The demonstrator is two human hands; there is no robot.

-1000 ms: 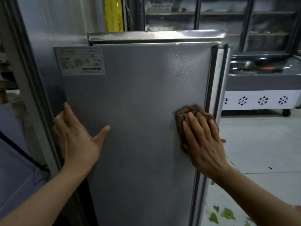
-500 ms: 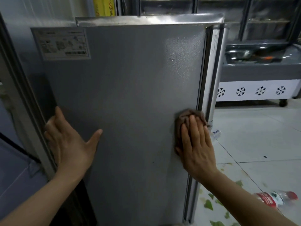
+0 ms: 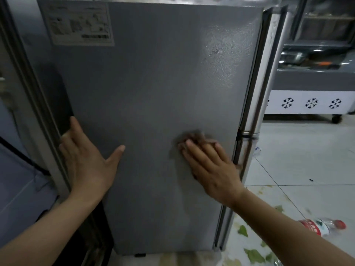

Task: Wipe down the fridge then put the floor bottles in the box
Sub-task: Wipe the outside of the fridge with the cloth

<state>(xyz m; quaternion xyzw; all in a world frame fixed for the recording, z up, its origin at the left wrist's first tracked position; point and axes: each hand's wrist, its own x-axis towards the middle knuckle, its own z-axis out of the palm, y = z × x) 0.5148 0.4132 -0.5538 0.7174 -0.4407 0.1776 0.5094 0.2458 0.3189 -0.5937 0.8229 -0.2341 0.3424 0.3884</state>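
Grey fridge [image 3: 153, 104] fills the centre of the frame, its flat side panel facing the camera. A printed label [image 3: 79, 24] is stuck at the panel's upper left.

Left hand [image 3: 86, 160], centre left: grip wide, fingers straight and thumb spread, palm flat against the panel at its left edge. It holds nothing.

Right hand [image 3: 211, 166], centre right: fingers straight and close together, pressing a brown cloth [image 3: 192, 137] flat onto the panel. The cloth shows only above and beside the fingertips; the rest is covered by the hand. The hand lies just left of the fridge's door edge and seal [image 3: 255, 93].

One clear plastic bottle [image 3: 322, 226] with a red label and red cap lies on its side on the tiled floor [image 3: 307, 160], lower right of the frame, partly behind the right forearm. Green leaf scraps [image 3: 253, 255] lie scattered on the floor near it.

A chest freezer [image 3: 311, 102] with snowflake markings stands at the right, well apart from the fridge.
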